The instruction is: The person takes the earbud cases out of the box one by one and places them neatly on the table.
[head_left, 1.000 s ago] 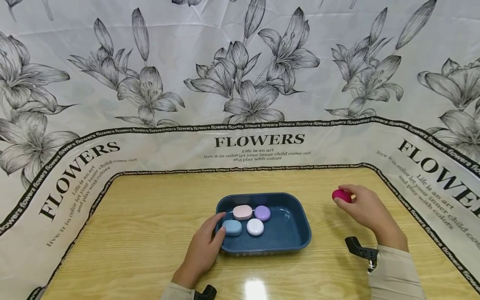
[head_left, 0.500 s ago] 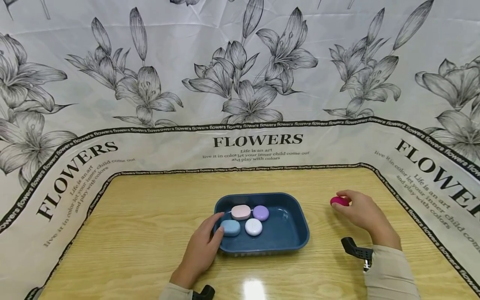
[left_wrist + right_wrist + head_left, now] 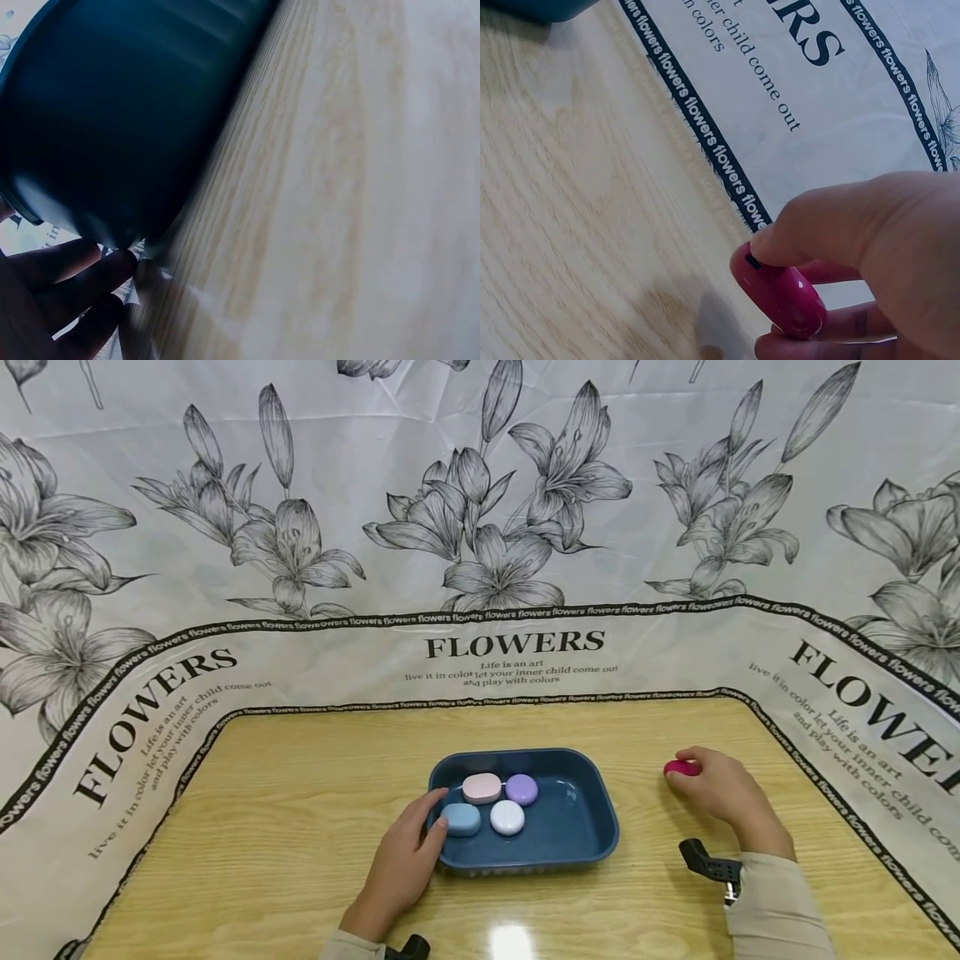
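My right hand (image 3: 723,785) holds a glossy magenta rounded case (image 3: 780,296) between thumb and fingers, just above the table at the right. A small black slot shows on the case beside my thumb in the right wrist view. My left hand (image 3: 405,852) grips the left wall of a dark blue plastic bin (image 3: 573,827), thumb over the rim and fingers against the outside. Inside the bin lie a pink rounded case (image 3: 482,788), a purple round one (image 3: 522,790), a white round one (image 3: 507,817) and a light blue oblong one (image 3: 462,819), nearest my left thumb.
The wooden table (image 3: 300,810) carries the bin at its middle. A floral printed cloth (image 3: 517,652) stands as a wall behind and along both sides. Black camera mounts (image 3: 708,864) sit at the wrists.
My right hand has come down slightly toward the table with the magenta case in its fingers. The left hand and the bin keep their places; the camera shifts a little.
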`<act>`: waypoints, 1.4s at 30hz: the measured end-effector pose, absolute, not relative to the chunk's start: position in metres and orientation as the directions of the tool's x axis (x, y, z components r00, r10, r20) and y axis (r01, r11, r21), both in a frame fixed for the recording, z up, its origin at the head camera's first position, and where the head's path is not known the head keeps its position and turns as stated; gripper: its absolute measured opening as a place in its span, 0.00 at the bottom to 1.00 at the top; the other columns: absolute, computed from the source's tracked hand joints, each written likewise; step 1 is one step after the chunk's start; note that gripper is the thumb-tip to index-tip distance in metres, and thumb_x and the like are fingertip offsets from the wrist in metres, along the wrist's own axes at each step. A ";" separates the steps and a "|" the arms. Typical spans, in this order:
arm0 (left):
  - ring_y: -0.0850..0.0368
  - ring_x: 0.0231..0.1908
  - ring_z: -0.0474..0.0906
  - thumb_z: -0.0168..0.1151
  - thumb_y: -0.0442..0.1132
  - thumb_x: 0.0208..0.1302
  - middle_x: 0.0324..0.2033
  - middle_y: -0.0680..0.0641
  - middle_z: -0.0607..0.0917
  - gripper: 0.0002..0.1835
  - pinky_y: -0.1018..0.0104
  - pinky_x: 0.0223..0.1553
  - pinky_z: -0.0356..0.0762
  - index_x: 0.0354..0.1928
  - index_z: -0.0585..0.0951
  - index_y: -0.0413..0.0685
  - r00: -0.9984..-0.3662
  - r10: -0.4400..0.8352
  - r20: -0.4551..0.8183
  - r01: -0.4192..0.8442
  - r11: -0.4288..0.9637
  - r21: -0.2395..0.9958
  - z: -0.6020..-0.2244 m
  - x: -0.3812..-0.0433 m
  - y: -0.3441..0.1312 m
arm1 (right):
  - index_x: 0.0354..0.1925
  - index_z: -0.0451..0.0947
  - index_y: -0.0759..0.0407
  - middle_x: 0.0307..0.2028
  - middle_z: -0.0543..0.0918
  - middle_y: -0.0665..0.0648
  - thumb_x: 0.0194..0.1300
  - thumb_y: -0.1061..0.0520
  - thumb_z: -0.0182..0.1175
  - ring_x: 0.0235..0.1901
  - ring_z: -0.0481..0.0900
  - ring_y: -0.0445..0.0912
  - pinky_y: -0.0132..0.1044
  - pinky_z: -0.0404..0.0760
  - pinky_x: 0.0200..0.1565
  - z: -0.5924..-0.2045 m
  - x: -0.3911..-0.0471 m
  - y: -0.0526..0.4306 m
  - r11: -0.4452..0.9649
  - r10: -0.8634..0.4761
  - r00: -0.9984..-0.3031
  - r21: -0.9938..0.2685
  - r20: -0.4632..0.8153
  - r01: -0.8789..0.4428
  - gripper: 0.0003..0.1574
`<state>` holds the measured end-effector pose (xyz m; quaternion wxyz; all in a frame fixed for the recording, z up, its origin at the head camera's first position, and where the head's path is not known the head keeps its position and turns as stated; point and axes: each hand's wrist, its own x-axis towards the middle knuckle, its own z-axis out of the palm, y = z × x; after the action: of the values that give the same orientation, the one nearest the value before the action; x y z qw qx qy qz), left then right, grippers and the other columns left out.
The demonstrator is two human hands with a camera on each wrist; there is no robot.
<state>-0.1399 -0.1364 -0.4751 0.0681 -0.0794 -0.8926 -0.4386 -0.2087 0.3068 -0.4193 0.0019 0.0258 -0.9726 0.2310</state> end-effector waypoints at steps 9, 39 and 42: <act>0.53 0.68 0.67 0.53 0.47 0.77 0.67 0.53 0.73 0.21 0.46 0.67 0.67 0.69 0.73 0.60 -0.977 0.083 0.198 0.208 0.604 0.770 -0.476 -0.141 -0.137 | 0.60 0.72 0.74 0.52 0.78 0.78 0.69 0.47 0.60 0.49 0.77 0.69 0.61 0.78 0.46 -0.421 -0.209 0.310 0.906 -0.010 -1.000 -0.424 -0.002 -0.008 0.35; 0.53 0.68 0.67 0.53 0.46 0.77 0.67 0.53 0.74 0.22 0.47 0.66 0.67 0.69 0.73 0.57 -0.967 0.108 0.232 0.250 0.598 0.762 -0.477 -0.142 -0.138 | 0.63 0.71 0.70 0.56 0.74 0.80 0.70 0.46 0.60 0.52 0.73 0.74 0.65 0.75 0.47 -0.423 -0.210 0.312 0.921 0.018 -0.996 -0.386 -0.090 0.052 0.35; 0.53 0.68 0.67 0.53 0.46 0.77 0.67 0.53 0.73 0.22 0.47 0.66 0.67 0.69 0.73 0.57 -0.968 0.106 0.227 0.245 0.597 0.764 -0.477 -0.142 -0.138 | 0.64 0.71 0.70 0.57 0.73 0.81 0.71 0.46 0.59 0.53 0.72 0.75 0.66 0.75 0.47 -0.424 -0.210 0.312 0.926 0.012 -0.996 -0.374 -0.090 0.045 0.35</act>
<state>-0.1416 -0.1380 -0.4771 0.0793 -0.0983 -0.8901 -0.4379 -0.2104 0.3124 -0.4239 -0.0432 -0.0143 -0.9805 0.1912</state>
